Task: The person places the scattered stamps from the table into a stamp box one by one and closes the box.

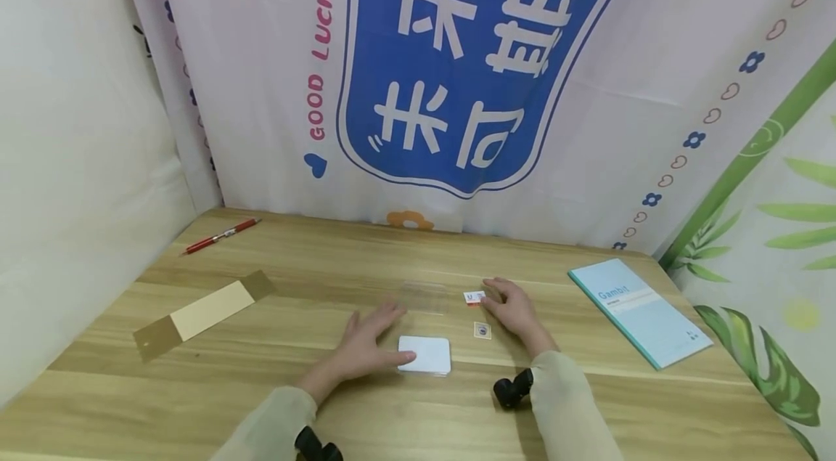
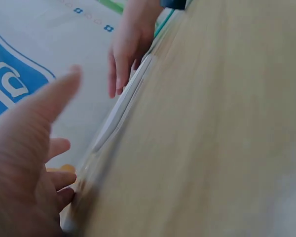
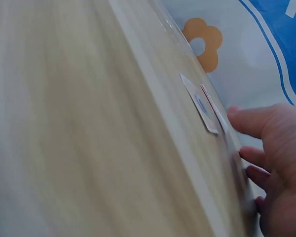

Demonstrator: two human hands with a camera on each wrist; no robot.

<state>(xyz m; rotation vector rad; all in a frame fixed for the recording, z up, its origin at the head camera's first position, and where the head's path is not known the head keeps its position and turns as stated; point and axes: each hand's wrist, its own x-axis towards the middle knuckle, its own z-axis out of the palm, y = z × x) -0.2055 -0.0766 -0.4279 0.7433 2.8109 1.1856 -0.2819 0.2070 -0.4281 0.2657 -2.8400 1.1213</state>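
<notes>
A white card [image 1: 428, 355] with rounded corners lies on the table, a clear edge showing beneath it. My left hand [image 1: 362, 352] is spread beside it, the thumb reaching over the card's left edge; whether it touches is unclear. Beyond the card lies a clear plastic sheet [image 1: 423, 298], near the left fingertips. My right hand [image 1: 514, 310] is at a small white-and-red stamp-like piece [image 1: 473, 298], its thumb at the right edge. In the right wrist view, that thumb stands apart from the other fingers. A second stamp-like piece [image 3: 200, 104] with a dark picture lies nearer to me.
A light-blue notebook [image 1: 640, 312] marked "Gambit" lies on the right. At the left are a brown and cream paper strip [image 1: 212, 311] and a red pen [image 1: 222, 236]. Printed cloth [image 1: 261, 83] hangs behind the wooden table [image 1: 326, 258].
</notes>
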